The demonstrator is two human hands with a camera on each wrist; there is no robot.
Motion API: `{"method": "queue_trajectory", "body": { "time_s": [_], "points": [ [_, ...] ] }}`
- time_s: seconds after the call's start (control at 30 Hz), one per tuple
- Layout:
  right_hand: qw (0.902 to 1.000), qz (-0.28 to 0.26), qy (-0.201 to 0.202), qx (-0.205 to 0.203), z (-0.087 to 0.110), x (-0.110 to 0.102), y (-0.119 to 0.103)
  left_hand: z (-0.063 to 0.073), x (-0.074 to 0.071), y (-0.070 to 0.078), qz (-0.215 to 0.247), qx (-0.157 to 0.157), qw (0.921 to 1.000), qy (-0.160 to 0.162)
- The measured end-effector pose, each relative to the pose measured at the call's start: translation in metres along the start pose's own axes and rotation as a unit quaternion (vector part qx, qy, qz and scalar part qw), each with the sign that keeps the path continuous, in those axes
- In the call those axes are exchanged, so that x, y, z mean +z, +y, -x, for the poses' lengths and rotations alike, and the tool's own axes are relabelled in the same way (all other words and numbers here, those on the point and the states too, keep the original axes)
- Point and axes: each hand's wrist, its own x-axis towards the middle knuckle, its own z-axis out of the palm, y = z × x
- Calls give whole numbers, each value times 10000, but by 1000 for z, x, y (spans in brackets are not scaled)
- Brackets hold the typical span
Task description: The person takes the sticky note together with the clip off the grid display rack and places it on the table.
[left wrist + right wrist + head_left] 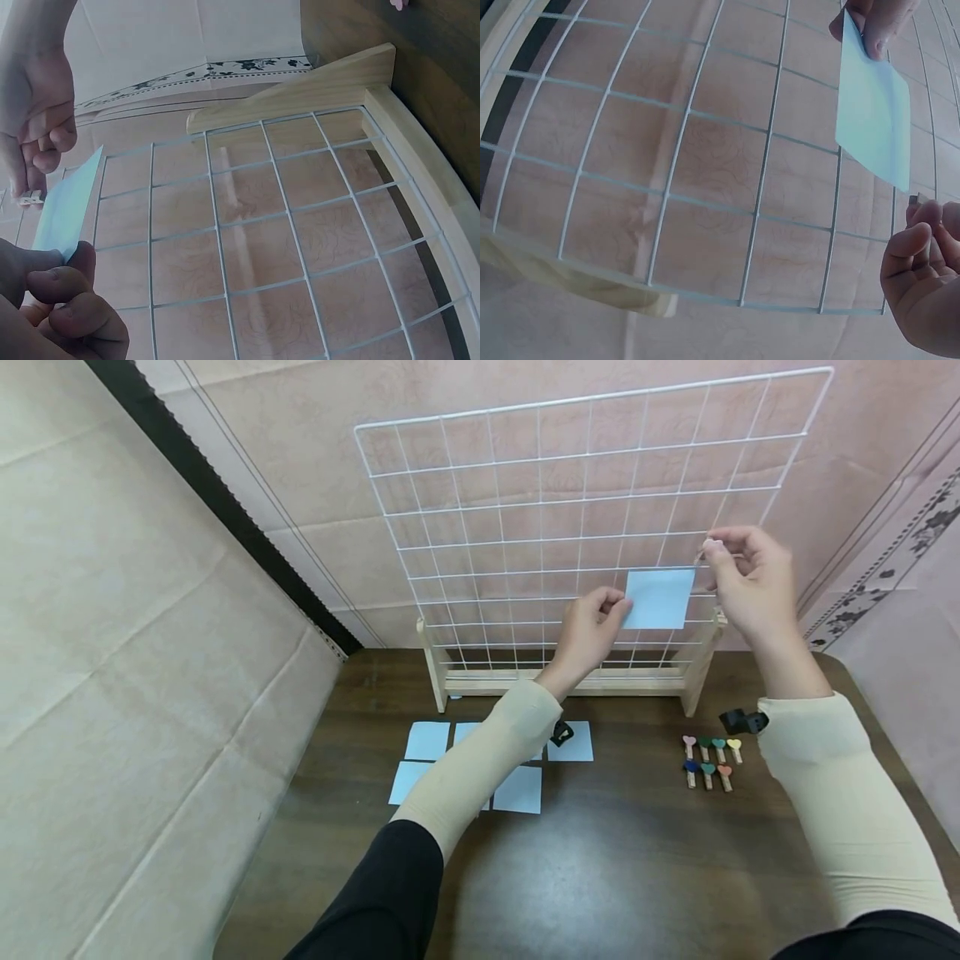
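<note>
My left hand (pixel 588 631) pinches the left edge of a light blue paper square (pixel 659 599), held up against the white wire grid (pixel 517 540). Close to the paper's upper right corner, my right hand (pixel 759 578) pinches a small clothespin (pixel 31 198) between thumb and fingers. The right wrist view shows the tip of the clothespin (pixel 915 199) near the corner of the paper (pixel 874 105), with the grid wires behind. Most of the clothespin is hidden by the fingers, and I cannot tell whether it touches the paper.
Wooden feet (pixel 435 672) hold the grid upright at the back of the brown table (pixel 615 860). Several light blue paper squares (pixel 517 790) lie in rows under my left forearm. Several small clothespins with coloured hearts (pixel 708 770) lie by my right sleeve.
</note>
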Motion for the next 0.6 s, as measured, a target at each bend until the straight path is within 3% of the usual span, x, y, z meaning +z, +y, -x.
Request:
{"method": "queue_trajectory", "body": {
  "time_s": [0.2, 0.43, 0.6],
  "points": [
    [9998, -134, 106, -59, 5, 5, 1, 9, 1, -4, 133, 179, 9997, 131],
    [9997, -165, 137, -94, 14, 7, 3, 23, 1, -14, 388, 6, 9992, 131],
    [9997, -170, 139, 109, 26, 6, 8, 33, -3, -19, 298, -90, 9994, 157]
  ]
}}
